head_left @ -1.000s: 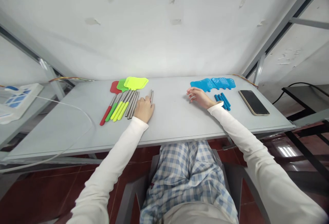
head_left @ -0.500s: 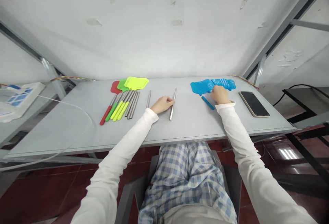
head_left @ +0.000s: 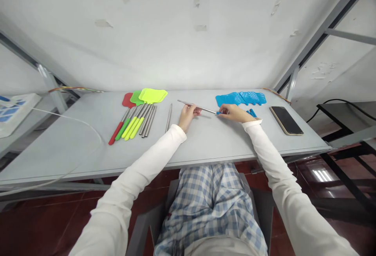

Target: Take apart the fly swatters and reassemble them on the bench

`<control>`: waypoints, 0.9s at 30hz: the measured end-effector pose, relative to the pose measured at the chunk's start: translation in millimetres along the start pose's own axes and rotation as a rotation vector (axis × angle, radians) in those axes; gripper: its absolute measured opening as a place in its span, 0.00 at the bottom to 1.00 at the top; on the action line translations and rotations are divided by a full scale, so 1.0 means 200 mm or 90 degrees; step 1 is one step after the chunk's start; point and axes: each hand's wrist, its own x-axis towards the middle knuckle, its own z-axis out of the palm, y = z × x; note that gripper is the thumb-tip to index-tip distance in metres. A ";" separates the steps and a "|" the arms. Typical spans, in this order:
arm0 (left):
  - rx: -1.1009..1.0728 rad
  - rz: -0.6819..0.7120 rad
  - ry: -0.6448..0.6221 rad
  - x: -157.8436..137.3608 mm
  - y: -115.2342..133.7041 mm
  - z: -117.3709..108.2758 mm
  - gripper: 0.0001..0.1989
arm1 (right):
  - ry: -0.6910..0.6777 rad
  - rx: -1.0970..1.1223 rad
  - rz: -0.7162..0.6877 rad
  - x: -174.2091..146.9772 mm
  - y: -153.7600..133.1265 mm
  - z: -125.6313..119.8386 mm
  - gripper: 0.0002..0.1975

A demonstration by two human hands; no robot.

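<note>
My left hand (head_left: 187,118) pinches a thin metal rod (head_left: 207,110), which is lifted off the table and slants down to the right. My right hand (head_left: 233,113) grips a small blue handle (head_left: 217,113), mostly hidden in the fingers, with its tip at the rod's right end. Whether the rod has entered the handle cannot be made out. Behind that hand lie blue fly swatter heads (head_left: 230,99). More blue handles (head_left: 252,112) show in part beyond the right wrist. Another metal rod (head_left: 169,116) rests left of my left hand.
At left lie red, green and yellow fly swatters (head_left: 152,96) with metal shafts, beside several bare metal rods (head_left: 149,122). A phone (head_left: 286,120) lies at the right. A white cable (head_left: 73,118) crosses the table's left end, and a wall rises behind.
My left hand has raised the rod and turned it from lengthwise to nearly sideways. My right hand has moved left from the blue swatter heads, bringing a blue handle to the rod's end.
</note>
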 end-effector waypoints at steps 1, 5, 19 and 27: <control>-0.004 0.006 0.005 0.00 0.00 0.00 0.05 | 0.017 0.026 -0.041 0.01 -0.01 0.02 0.10; -0.019 0.009 0.030 0.01 0.01 0.00 0.05 | 0.099 0.050 -0.119 0.05 -0.05 0.07 0.11; -0.080 0.076 0.022 0.05 0.03 -0.04 0.09 | 0.200 -0.085 -0.203 0.05 -0.08 0.10 0.11; -0.090 0.100 -0.003 0.05 0.01 -0.05 0.11 | 0.228 -0.102 -0.169 0.05 -0.07 0.10 0.10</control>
